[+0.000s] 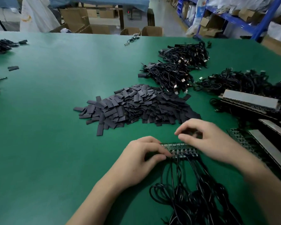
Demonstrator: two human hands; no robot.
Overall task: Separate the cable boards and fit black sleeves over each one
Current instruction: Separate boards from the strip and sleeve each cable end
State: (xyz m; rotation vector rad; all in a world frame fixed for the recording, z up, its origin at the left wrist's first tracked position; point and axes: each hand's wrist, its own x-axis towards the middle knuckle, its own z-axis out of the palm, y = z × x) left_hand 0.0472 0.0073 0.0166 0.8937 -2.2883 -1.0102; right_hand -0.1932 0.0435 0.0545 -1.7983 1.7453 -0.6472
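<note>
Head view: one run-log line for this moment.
step: separating boards | left hand: grips board strip, left end | right hand: above right end, grip unclear | sleeve pile: untouched

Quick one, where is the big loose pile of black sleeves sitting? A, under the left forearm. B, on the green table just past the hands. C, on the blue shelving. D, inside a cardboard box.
B: the pile of black sleeves lies on the green table, just beyond the left hand and right hand at the strip of cable boards.
</note>
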